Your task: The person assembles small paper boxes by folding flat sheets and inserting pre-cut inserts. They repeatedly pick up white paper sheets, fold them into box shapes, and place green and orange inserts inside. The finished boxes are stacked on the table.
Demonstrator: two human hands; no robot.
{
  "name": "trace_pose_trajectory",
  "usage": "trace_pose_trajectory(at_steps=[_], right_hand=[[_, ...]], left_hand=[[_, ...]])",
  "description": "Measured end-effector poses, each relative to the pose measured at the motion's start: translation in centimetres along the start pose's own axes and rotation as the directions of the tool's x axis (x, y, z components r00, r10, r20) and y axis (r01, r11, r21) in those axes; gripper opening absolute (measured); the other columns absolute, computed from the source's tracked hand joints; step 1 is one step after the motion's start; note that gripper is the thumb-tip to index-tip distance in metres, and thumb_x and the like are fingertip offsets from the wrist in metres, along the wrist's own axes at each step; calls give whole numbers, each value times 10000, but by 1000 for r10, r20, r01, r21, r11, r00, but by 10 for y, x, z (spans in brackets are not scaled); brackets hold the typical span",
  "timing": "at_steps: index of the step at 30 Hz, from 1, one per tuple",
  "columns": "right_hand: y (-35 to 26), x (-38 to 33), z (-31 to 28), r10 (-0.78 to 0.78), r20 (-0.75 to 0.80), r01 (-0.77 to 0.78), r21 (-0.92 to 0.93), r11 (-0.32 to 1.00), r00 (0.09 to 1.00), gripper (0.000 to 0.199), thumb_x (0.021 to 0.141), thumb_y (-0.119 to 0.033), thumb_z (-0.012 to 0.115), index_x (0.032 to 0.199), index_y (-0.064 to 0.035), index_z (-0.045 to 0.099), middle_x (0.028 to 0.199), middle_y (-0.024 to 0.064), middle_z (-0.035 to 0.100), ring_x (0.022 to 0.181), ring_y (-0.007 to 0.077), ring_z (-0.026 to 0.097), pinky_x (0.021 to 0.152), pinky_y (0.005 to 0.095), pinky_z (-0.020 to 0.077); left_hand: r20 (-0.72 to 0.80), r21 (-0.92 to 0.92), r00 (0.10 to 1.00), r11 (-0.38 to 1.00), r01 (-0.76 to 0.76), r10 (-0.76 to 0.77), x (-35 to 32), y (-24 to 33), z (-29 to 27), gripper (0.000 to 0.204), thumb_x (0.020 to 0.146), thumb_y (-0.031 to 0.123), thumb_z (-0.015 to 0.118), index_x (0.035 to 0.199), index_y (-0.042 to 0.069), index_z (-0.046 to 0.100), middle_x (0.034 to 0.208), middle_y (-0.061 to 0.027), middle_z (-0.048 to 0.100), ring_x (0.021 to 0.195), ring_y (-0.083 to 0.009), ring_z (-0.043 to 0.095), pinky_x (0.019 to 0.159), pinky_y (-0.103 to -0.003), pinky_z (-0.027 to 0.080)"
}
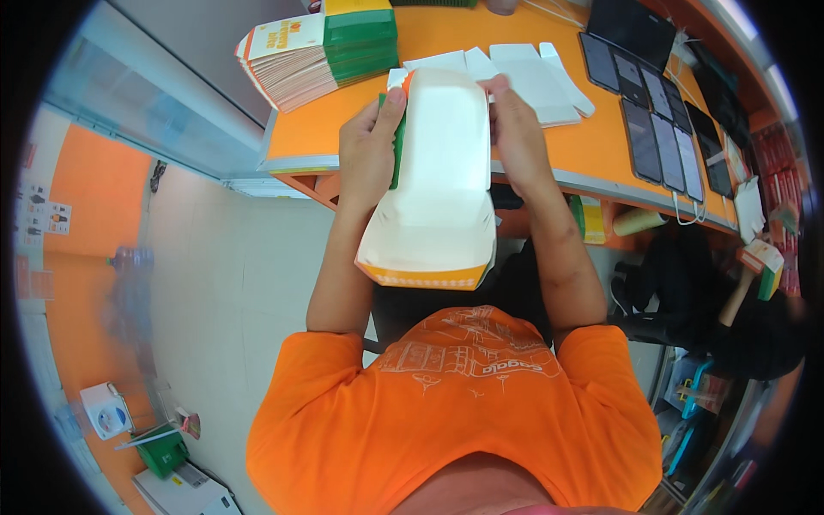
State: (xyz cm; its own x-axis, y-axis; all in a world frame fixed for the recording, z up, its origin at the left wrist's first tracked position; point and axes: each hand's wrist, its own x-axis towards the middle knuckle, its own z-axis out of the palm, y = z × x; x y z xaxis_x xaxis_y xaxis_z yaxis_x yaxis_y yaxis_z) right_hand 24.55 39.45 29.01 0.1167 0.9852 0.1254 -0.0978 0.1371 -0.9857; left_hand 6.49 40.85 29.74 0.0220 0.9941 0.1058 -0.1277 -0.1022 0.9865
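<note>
Both my hands hold a cardboard takeaway food box (446, 154) in front of my chest, at the edge of the orange table. Its white inside faces up, with the lid flap folded back and the near end showing yellow, orange and green on the outside. My left hand (371, 153) grips the left wall, its thumb lying along the green side. On the far right side, my right hand (520, 136) pinches the wall near the top corner; some of its fingers are hidden behind the box.
The orange table (566, 159) bears a tall stack of flattened boxes (296, 64), flat white cartons (528, 81), several phones (645, 142) and an open laptop (631, 34). At the right, another person (755, 330) holds a similar box. A water bottle (131, 283) stands by the left wall.
</note>
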Motion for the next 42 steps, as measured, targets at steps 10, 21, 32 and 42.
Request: trace_pose_trajectory(at_steps=[10,21,32,42], right_hand=[[49,-33,12,-216,-102,194,-197,961,971,399,1033,-356,640,859,-1,588,621,-14,546,587,48,449,532,259,402],[30,-26,19,-84,-104,71,-123,990,991,431,1023,-377,653,815,-2,613,572,-42,494,543,36,378,509,250,354],[25,-21,21,-163,-202,132,-157,979,966,437,1007,-383,677,815,6,630,632,-25,535,587,49,428,537,250,388],[28,-25,22,-257,-200,212,-223,952,946,427,1018,-383,658,821,-5,636,614,-30,513,566,43,413,506,254,353]], left_hand=[[118,-199,987,971,130,-108,-32,-27,-12,498,1069,450,522,1072,-13,704,1030,-70,692,921,-106,615,828,-262,493],[-5,181,994,978,-104,107,-23,-29,-8,517,1085,430,515,956,-27,721,735,22,625,644,-80,525,614,-276,453],[332,-460,931,835,302,-154,-20,-21,-21,472,1090,359,454,1331,-32,562,1220,-102,667,1043,-175,675,905,-299,527],[142,249,982,955,-158,126,-33,-28,-17,423,1090,380,511,1106,-3,690,848,14,683,739,-88,613,689,-274,503]])
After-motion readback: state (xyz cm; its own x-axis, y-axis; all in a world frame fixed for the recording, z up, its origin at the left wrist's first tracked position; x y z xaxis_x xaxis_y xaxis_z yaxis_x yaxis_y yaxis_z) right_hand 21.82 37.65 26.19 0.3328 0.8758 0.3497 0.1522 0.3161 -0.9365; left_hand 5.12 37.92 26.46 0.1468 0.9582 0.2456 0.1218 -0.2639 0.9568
